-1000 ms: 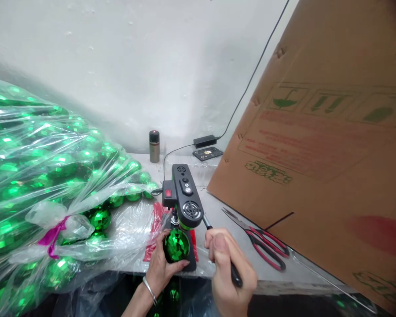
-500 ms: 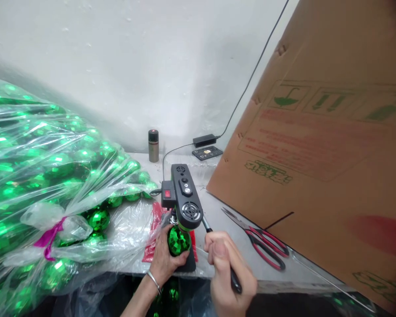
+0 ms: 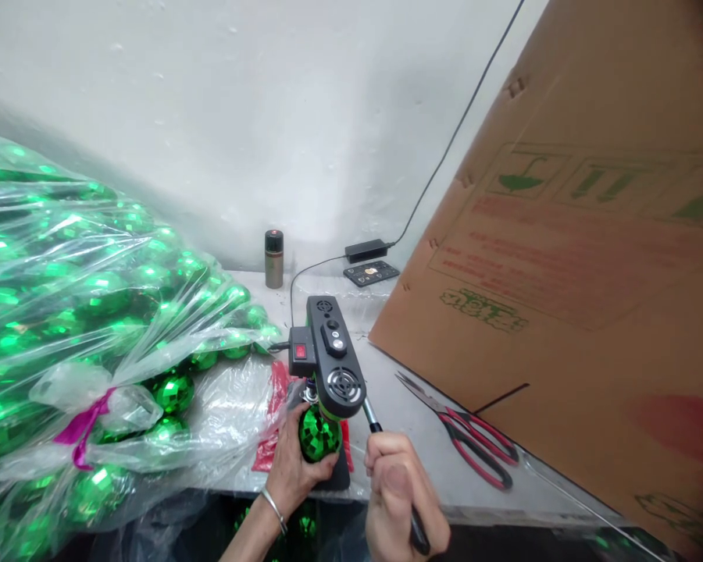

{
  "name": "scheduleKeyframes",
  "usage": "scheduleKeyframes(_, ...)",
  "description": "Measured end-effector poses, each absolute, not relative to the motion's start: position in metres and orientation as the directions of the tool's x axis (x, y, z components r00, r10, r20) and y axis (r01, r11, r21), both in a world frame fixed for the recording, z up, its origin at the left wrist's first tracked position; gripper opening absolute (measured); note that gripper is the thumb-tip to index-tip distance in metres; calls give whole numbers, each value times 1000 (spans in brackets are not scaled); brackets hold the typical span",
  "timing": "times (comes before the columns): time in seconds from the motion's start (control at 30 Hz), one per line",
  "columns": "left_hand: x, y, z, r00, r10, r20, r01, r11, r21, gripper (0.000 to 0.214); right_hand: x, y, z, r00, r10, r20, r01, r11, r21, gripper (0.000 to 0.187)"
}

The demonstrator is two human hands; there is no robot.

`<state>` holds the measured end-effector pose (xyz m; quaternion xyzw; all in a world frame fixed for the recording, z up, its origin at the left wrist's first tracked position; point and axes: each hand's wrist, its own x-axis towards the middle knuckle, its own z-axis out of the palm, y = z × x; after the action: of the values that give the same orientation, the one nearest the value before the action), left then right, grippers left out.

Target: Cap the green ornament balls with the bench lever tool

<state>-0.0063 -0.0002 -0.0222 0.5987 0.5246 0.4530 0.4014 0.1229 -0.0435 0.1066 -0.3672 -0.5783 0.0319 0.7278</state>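
A shiny green faceted ball ornament (image 3: pixel 319 434) rests in my left hand (image 3: pixel 296 460), its thumb and fingers curled round the lower side. The ball sits just under the front end of a small black machine (image 3: pixel 335 355) with round grilles and a red switch. My right hand (image 3: pixel 404 496) is wrapped round the black grip of a metal lever (image 3: pixel 373 414) that runs to the machine's right side. Where the ball meets the machine is hidden beneath its head. Red plastic (image 3: pixel 266 437) lies under the machine.
A clear bag of green balls (image 3: pixel 105 289), tied with a pink ribbon (image 3: pixel 85 429), fills the left. Red-and-black scissors (image 3: pixel 474 437) lie right, beside a large cardboard box (image 3: pixel 562 257). Behind stand a spray can (image 3: pixel 274 261), a power adapter (image 3: pixel 366 250) and a phone (image 3: pixel 371 273).
The view has shifted slightly, so the machine and box appear a little further right. My right hand and the lever's grip sit slightly lower. The left hand still holds the ball.
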Motion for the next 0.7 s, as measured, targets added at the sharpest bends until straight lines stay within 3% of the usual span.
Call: scheduleKeyframes(0.7,-4,-2,-31,14,990,138,239,-137,961,80,121,-42,108,331,448,831,453,697,-556,37)
